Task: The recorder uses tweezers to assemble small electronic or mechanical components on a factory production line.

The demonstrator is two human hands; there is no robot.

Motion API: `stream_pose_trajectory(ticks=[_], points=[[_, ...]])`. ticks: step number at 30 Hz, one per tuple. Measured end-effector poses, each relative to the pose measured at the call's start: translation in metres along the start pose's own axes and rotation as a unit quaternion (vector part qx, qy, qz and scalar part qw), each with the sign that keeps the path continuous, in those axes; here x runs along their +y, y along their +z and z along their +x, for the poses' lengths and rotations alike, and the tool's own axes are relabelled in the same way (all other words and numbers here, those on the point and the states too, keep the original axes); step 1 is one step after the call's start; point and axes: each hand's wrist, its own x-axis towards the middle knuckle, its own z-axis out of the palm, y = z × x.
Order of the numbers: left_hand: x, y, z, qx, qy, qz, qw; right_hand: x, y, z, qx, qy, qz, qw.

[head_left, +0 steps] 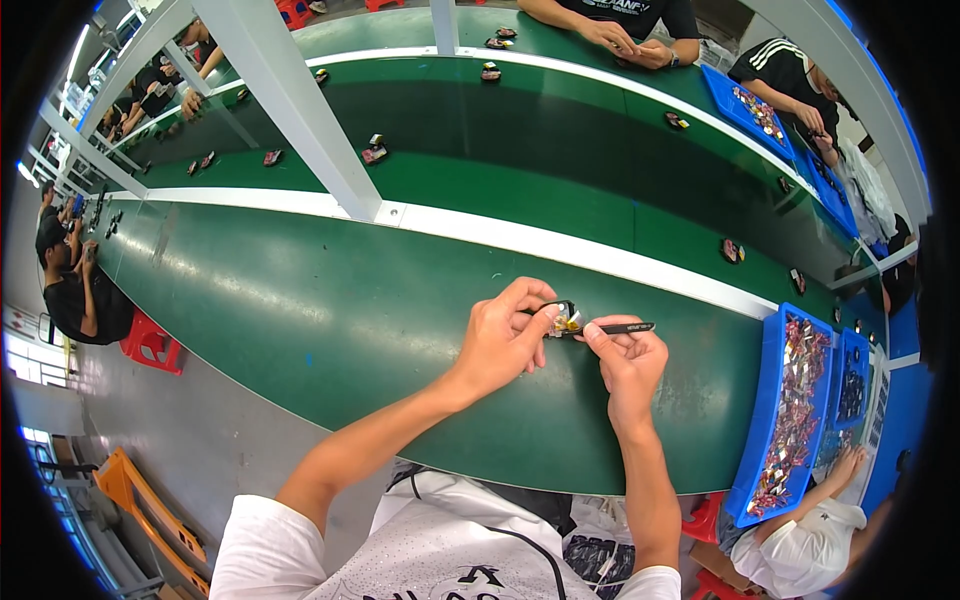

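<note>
Over the green worktop, my left hand is closed around a small black electronic housing, thumb and fingers gripping its edge. Yellow and silvery parts show inside the housing. My right hand pinches slim black tweezers, their back end pointing right. The tips point left into the housing, where fingers and parts hide them. Both hands are close together, with the housing between them.
Blue trays of small reddish parts stand at the right. Beyond a white rail, a green conveyor belt carries scattered small black units. A white post rises at the far edge. Other people sit around the line.
</note>
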Motion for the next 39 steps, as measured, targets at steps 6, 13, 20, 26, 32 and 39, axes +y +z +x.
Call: stream_pose_trajectory(ticks=[6, 13, 20, 26, 32, 39], points=[[-0.001, 0.001, -0.002, -0.009, 0.030, 0.006, 0.999, -0.001, -0.001, 0.001, -0.006, 0.039, -0.004, 0.999], [-0.006, 0.001, -0.002, -0.012, 0.054, 0.004, 0.998, 0.000, -0.002, 0.001, -0.010, 0.039, -0.001, 0.999], [-0.010, 0.000, -0.001, -0.015, 0.032, 0.010, 0.999, 0.002, 0.000, 0.001, -0.011, 0.009, 0.030, 0.999], [-0.011, -0.007, 0.005, -0.058, -0.012, -0.066, 0.996, 0.013, -0.004, 0.001, -0.024, -0.116, -0.006, 0.993], [-0.013, -0.011, 0.006, -0.091, -0.024, -0.087, 0.992, 0.013, 0.001, -0.001, -0.013, -0.207, -0.102, 0.973], [-0.012, -0.009, 0.004, -0.074, -0.006, -0.080, 0.994, 0.015, -0.001, -0.001, -0.007, -0.222, -0.121, 0.968]])
